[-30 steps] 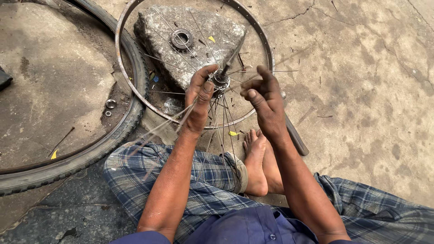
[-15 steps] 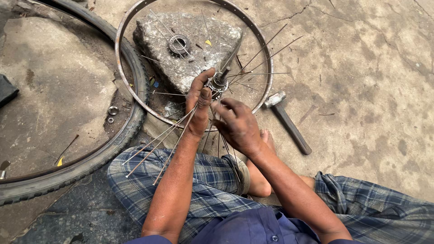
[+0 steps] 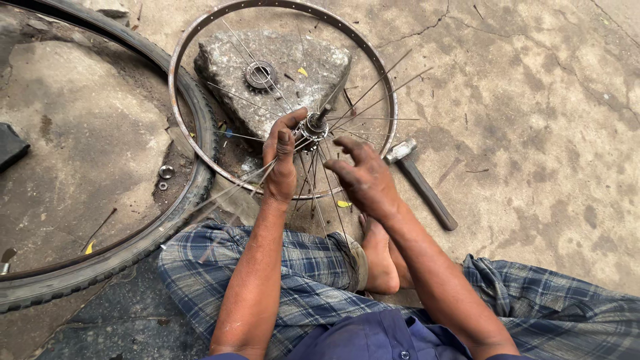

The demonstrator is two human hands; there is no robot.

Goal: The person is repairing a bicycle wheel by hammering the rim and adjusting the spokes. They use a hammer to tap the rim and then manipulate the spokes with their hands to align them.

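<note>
While left fingers [image 3: 288, 137] grip the half-hidden hub [image 3: 312, 125], right fingers [image 3: 348, 157] spread open, empty.

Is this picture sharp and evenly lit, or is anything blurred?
Head view: soft, even daylight, no glare or hard shadows; the rim, hammer and left hand read sharp; the loose spokes near that hand smear slightly; edges bow a little.

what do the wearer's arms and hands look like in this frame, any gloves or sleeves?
No gloves: both the left hand and the right hand are bare and look smudged with dark grime. The forearms are bare too, with no watch, ring or band in view. Dark blue shirt cloth shows at the bottom edge, near the elbows.
</note>
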